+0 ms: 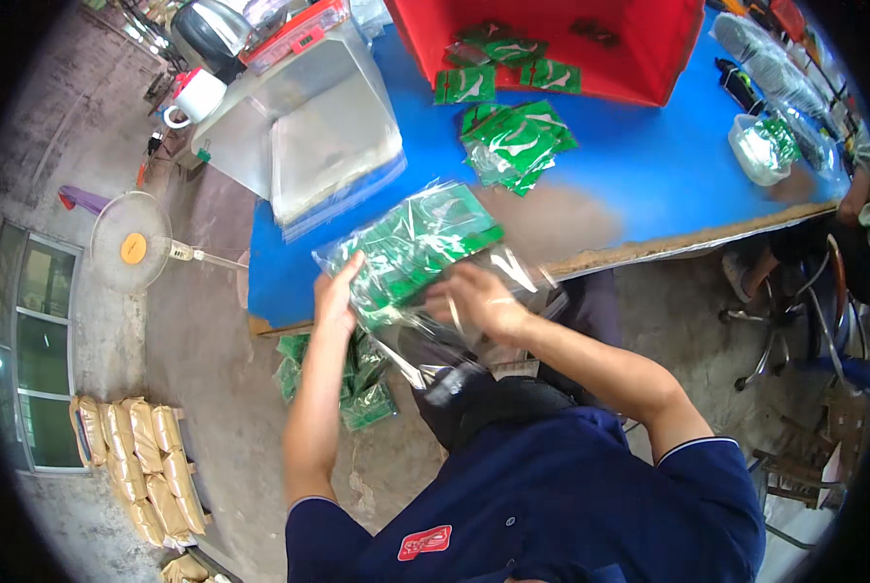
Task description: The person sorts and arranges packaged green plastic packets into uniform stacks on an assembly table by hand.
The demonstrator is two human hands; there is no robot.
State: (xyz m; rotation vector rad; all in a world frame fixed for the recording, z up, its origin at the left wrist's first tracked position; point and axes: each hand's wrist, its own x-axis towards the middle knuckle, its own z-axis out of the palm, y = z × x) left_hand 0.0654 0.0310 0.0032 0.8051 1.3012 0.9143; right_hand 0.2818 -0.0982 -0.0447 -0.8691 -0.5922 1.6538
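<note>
A clear plastic bag [425, 255] filled with a stack of small green packets is held over the near edge of the blue table [629, 165]. My left hand [338, 291] grips the bag's left side. My right hand [481, 299] clasps its lower open end, where loose clear plastic hangs down toward my lap. Both hands are blurred by motion.
More green packets [518, 144] lie heaped on the table, and others spill from a red bin [649, 58] behind. A stack of clear bags [333, 155] lies at left. Filled bags [343, 379] rest on the floor below. Another person [858, 199] sits at right. A fan [132, 243] stands left.
</note>
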